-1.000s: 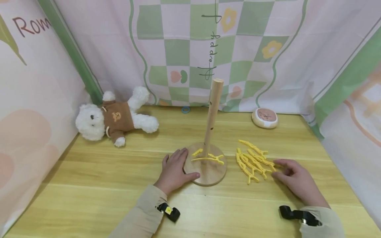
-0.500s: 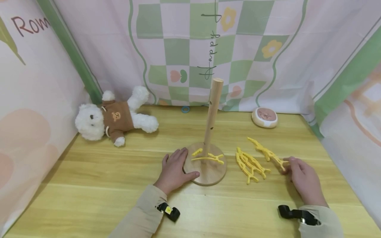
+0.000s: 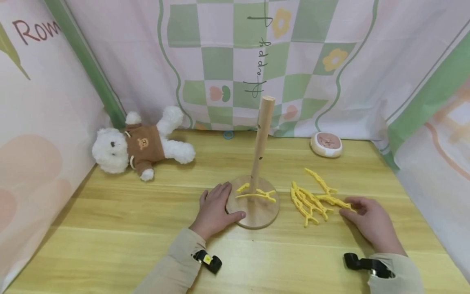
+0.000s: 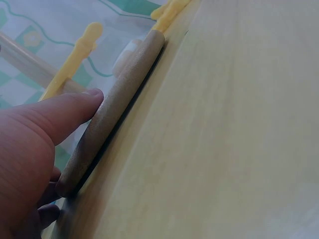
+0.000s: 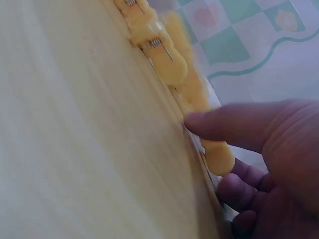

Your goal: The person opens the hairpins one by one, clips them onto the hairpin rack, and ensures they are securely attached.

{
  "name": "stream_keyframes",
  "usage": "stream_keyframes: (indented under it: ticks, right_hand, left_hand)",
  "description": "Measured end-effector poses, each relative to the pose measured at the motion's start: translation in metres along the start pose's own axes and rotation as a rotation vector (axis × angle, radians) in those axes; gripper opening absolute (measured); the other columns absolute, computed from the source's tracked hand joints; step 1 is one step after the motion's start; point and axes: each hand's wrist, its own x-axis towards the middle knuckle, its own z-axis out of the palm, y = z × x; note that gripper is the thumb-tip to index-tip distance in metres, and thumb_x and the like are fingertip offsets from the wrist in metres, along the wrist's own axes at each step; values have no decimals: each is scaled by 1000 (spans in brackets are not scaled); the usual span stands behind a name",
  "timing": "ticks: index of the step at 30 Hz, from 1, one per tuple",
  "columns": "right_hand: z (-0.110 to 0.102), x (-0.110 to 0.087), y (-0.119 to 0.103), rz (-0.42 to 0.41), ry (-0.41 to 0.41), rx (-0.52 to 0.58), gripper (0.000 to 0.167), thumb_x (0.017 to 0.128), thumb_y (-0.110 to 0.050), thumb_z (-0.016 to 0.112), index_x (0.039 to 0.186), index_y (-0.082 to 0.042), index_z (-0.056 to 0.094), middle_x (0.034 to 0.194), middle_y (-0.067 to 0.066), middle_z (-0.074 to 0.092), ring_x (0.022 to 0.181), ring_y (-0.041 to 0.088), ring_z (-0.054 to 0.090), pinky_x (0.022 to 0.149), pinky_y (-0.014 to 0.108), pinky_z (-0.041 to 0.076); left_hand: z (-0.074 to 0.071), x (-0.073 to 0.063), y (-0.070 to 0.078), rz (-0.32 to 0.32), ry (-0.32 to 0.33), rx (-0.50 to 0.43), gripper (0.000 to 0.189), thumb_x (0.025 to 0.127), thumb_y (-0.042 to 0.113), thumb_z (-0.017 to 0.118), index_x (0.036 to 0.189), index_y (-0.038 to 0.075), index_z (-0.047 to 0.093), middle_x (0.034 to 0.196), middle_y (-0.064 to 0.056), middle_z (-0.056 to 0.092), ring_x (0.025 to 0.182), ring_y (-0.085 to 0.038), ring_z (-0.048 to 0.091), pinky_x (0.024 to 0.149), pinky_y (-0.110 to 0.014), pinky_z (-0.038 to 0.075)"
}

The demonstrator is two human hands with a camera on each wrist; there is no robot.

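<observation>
In the head view my left hand (image 3: pixel 216 212) holds the round base (image 3: pixel 255 218) of a wooden stand by its left edge, thumb on top. An upright post (image 3: pixel 262 139) with small holes rises from the base. Yellow alligator hair clips (image 3: pixel 257 196) lie across or are attached low around the post; which, I cannot tell. To the right, my right hand (image 3: pixel 372 222) pinches the forked end of one yellow hair clip (image 3: pixel 332 200) between thumb and fingers. Several more clips (image 3: pixel 306 204) lie beside it, one clip (image 3: pixel 321 181) apart behind. Metal springs show in the right wrist view.
A white plush dog (image 3: pixel 147 143) in a brown shirt lies at the back left of the wooden table (image 3: pixel 110 232). At the back right sits a small white-and-brown device (image 3: pixel 327 145). A blue ring (image 3: pixel 228 134) is near the patterned curtain (image 3: pixel 216 65).
My right hand drew yellow clips rightward from the pile, then came back slightly left and lower. One clip now lies separately behind the one in my fingers. My left hand has stayed put.
</observation>
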Motion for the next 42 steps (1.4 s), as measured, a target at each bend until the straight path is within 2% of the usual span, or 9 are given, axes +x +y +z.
stream_keyframes:
  ticks: [3,9,11,15,17,24,30,34,42]
  right_hand:
    - [-5,-2,4,-29,-49,-11,67,94,-41,69,137,7,51,120,31,58,100,38,58,79,54,47]
    - [-12,-4,14,-37,-52,-36,63,92,-30,73,136,10,52,111,20,66,85,12,58,73,34,45]
    - [-13,-4,15,-48,-48,-47,59,92,-29,73,134,9,55,106,19,67,82,12,59,72,36,46]
    - [-14,-3,15,-48,-35,-54,58,92,-32,73,133,5,57,102,19,69,83,23,62,70,43,47]
    - [-13,-4,15,-36,-11,-37,58,92,-34,73,133,5,57,102,20,69,82,22,62,68,40,47]
    - [-1,-6,4,-37,138,93,53,94,-39,71,129,0,64,105,18,69,76,-7,53,62,15,45]
    - [6,-7,-16,-147,190,212,40,93,-25,75,124,-2,67,96,2,68,78,-6,58,68,9,48]
    - [8,-9,-31,-243,214,239,31,91,-16,76,118,-2,69,93,-7,65,80,-5,58,69,9,48]
    - [13,-13,-60,-427,239,233,23,86,-2,77,109,-4,72,96,3,66,82,-4,57,70,9,47]
  left_hand:
    - [0,0,1,3,2,1,92,86,58,71,154,5,39,159,-11,37,148,-33,30,116,-64,12]
    - [-1,0,2,4,2,-1,92,86,58,71,154,4,39,159,-11,37,148,-33,29,116,-64,12]
    - [-1,-1,2,3,1,-2,92,86,57,71,154,4,38,159,-11,37,148,-33,29,116,-65,12]
    - [-2,-1,2,2,1,-6,92,87,57,72,154,4,38,159,-12,36,148,-34,29,115,-65,12]
    - [-2,-2,2,3,2,-6,92,87,57,71,154,4,38,159,-12,37,148,-34,29,115,-65,12]
    - [-1,-1,0,8,2,-2,92,86,58,71,153,4,39,159,-11,37,148,-33,30,115,-65,12]
    - [-1,0,-1,12,6,3,93,86,58,71,153,4,39,159,-12,37,147,-33,30,115,-65,13]
    - [0,0,0,7,-1,6,93,86,59,71,154,4,38,160,-11,36,148,-33,29,116,-65,12]
    - [-2,1,1,2,-20,1,95,86,58,71,155,4,35,161,-11,34,149,-33,28,116,-65,10]
